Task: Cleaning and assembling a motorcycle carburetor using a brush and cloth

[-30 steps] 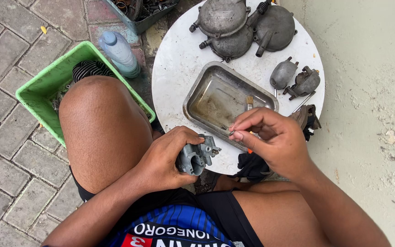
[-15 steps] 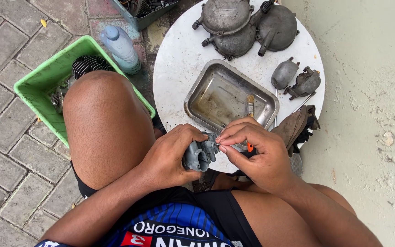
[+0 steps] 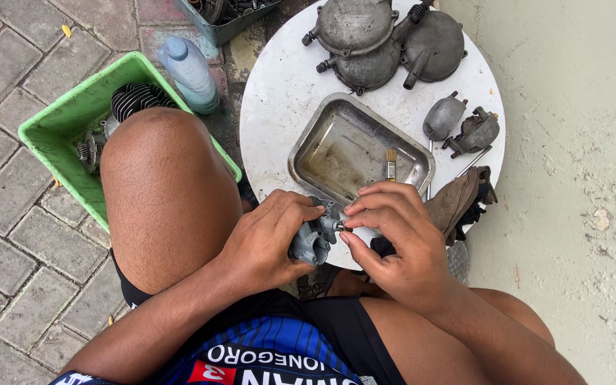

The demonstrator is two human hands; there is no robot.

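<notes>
Over the near edge of the round white table (image 3: 279, 93), both hands meet on a small grey carburetor (image 3: 313, 239). Left hand (image 3: 265, 242) is wrapped around its body from the left, fingers curled, thumb up top: a firm grip. Right hand (image 3: 393, 239) comes in from the right, fingertips pinched on the part's right side. Whether something small sits in that pinch, I can't tell; the fingers cover it. Carburetor is held clear of the tabletop, just in front of the tray's near corner, above the gap between the person's knees.

On the table: a rectangular metal tray (image 3: 322, 121), shallow, with a dirty film at the bottom and a small brush (image 3: 391, 164) lying at its right side. Behind the tray, two round grey engine covers (image 3: 386, 39) side by side, touching. Right of the tray, two small grey castings (image 3: 461, 125) close together. A brown rag (image 3: 458, 199) hangs over the table's right edge, just beside the right hand.

Left of the table on the paving: a green plastic crate (image 3: 65, 117) with a finned cylinder (image 3: 133, 100) and other metal parts inside, partly hidden by the person's left knee. A clear plastic bottle (image 3: 188, 71) stands between crate and table. A grey bin (image 3: 226, 21) of parts is at the top edge.
</notes>
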